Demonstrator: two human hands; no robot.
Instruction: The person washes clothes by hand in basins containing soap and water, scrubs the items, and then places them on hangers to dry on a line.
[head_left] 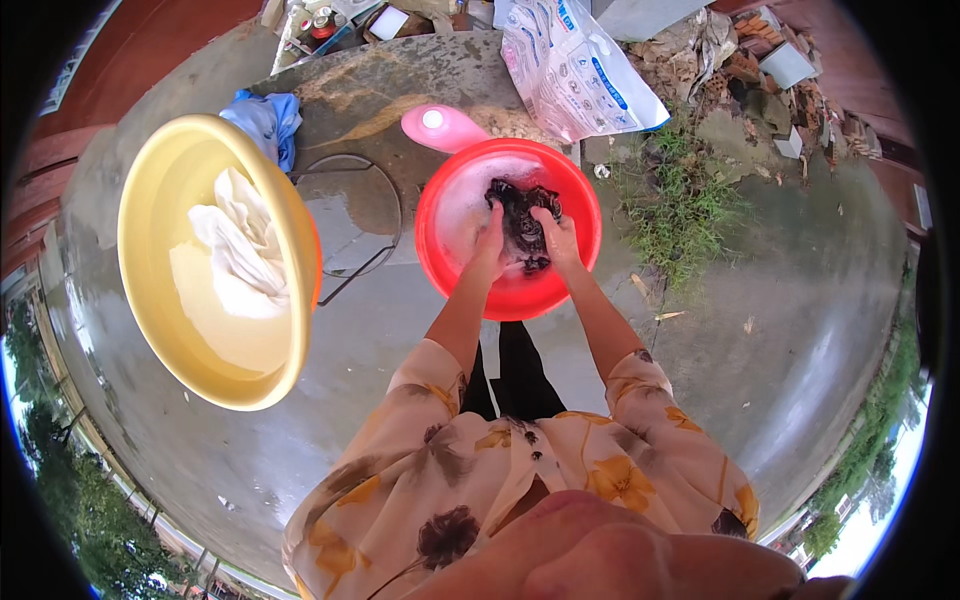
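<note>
A red basin [590, 215] stands in front of me, with foamy water inside. In it lies a wet, dark patterned cloth [524, 222], bunched up among the suds. My left hand [489, 240] is closed on the cloth's left side, thumb uppermost. The right side of the same cloth is gripped by my right hand [558, 238]. Some fingers of both hands are hidden by the cloth and foam. Just behind the basin's far left rim is a pink bottle [452, 129] with a white round mark.
A large yellow basin [150, 300] at the left holds a white cloth [243, 248]. Beside it are a blue plastic bag [268, 122] and a round metal stand [398, 225]. A big printed plastic bag [575, 75] stands behind; weeds [685, 200] and rubble [770, 95] lie right.
</note>
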